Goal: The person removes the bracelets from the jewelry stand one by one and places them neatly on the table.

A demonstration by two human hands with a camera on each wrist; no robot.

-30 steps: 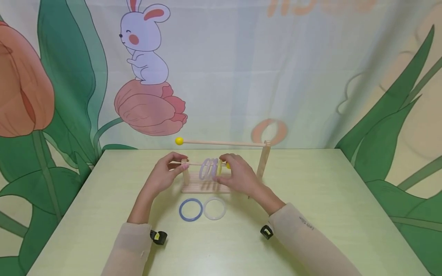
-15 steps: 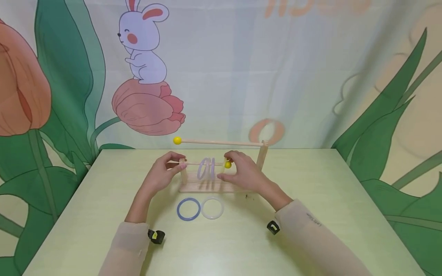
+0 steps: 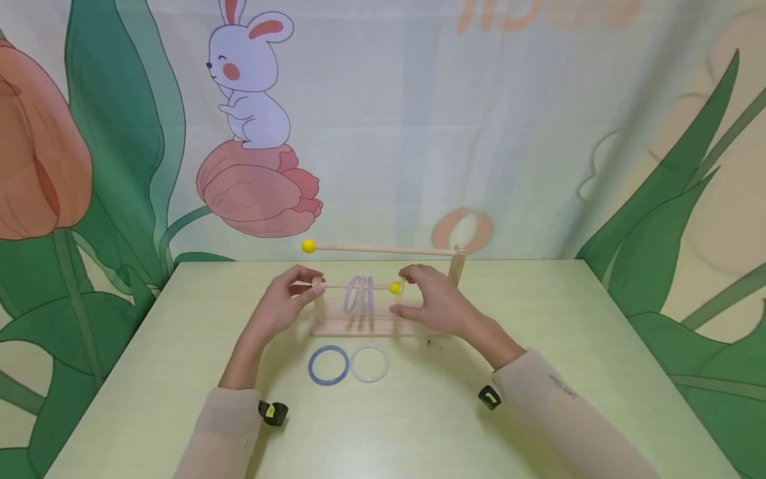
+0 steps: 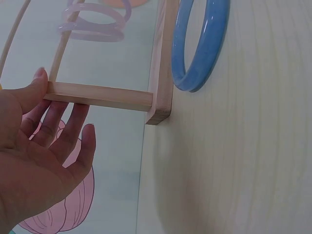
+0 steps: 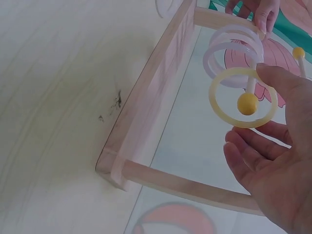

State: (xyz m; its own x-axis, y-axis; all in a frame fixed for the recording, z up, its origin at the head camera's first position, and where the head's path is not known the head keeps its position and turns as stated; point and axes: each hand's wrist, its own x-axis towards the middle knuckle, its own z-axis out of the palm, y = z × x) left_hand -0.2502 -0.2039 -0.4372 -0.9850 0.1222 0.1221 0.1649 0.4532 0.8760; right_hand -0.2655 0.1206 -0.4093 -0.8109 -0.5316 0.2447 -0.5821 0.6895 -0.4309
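My left hand (image 3: 281, 303) grips the top of the short left post (image 4: 100, 95) of a wooden rack, thumb on one side and fingers on the other. From that post runs a lower rod ending in a yellow ball (image 3: 395, 288). Several pale purple bangles (image 3: 370, 296) hang around this rod. My right hand (image 3: 437, 303) pinches a yellow bangle (image 5: 213, 97) between thumb and fingers. In the head view this bangle is just right of the ball, past the rod's end; the right wrist view shows the ball through its opening.
A blue bangle (image 3: 310, 365) and a whitish clear bangle (image 3: 386, 363) lie flat in front of the rack base (image 3: 341, 328). An upper rod (image 3: 383, 249) with a yellow ball reaches left from the tall right post (image 3: 457, 267). A printed curtain hangs behind the table.
My right hand has drawn the yellow bangle rightward along the lower rod, away from the purple bangles and past the ball. My left hand still holds the post.
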